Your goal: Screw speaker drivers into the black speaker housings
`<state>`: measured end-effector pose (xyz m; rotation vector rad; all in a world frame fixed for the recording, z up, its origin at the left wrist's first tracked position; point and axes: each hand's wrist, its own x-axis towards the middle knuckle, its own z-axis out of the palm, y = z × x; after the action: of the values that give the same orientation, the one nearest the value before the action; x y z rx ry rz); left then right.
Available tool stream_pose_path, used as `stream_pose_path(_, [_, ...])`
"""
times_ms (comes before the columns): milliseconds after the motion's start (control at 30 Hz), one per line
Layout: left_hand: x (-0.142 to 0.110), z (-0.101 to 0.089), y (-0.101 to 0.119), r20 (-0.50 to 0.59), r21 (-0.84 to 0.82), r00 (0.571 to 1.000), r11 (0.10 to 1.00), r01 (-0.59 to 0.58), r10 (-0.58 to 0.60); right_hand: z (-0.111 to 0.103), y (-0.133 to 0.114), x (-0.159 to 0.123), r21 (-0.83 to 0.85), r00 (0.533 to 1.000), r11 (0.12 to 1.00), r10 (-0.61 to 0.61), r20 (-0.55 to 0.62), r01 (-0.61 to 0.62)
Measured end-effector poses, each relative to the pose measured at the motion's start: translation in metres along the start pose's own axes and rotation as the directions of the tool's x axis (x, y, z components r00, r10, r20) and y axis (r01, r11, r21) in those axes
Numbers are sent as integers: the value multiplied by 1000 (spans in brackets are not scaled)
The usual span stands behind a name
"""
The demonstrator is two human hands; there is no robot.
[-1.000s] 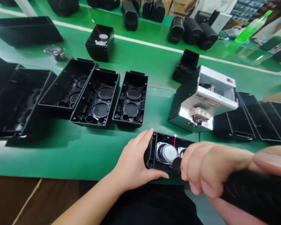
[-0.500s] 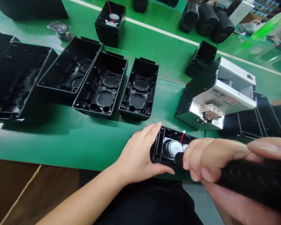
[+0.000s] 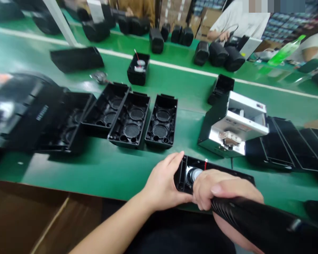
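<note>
A black speaker housing (image 3: pixel 184 168) with a round silver speaker and a red wire inside lies at the near edge of the green table (image 3: pixel 95 169). My left hand (image 3: pixel 163 183) is wrapped round the housing's left end. My right hand (image 3: pixel 222 188) grips a long black power screwdriver (image 3: pixel 257 222) whose tip points down into the housing, beside the speaker.
Three empty black housings (image 3: pixel 161 121) with mesh grilles lie open just beyond, with larger black shells to the left. A silver and black screw feeder box (image 3: pixel 234 125) stands to the right, with flat black panels (image 3: pixel 286 144) beside it. More speakers and other people sit along the far side.
The camera pulled back and tilted up, so more of the far table shows. My right hand and the screwdriver now look smaller and sit lower over the housing. My left hand keeps its hold.
</note>
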<state>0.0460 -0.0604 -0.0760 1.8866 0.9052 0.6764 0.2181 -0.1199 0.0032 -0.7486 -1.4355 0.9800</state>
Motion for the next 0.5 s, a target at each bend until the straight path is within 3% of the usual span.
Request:
stream_pose_path(167, [-1, 0, -4, 1, 63, 1000, 998, 23, -23, 7, 19, -4, 20, 999, 999, -49, -12, 49])
stream_pose_path(400, [-4, -3, -3, -47, 97, 999, 995, 22, -18, -22, 32, 3, -71, 967, 991, 124, 224, -111])
stream_pose_path(500, [1, -11, 11, 48, 216, 996, 974, 68, -80, -19, 27, 2, -123, 975, 987, 130, 183, -108])
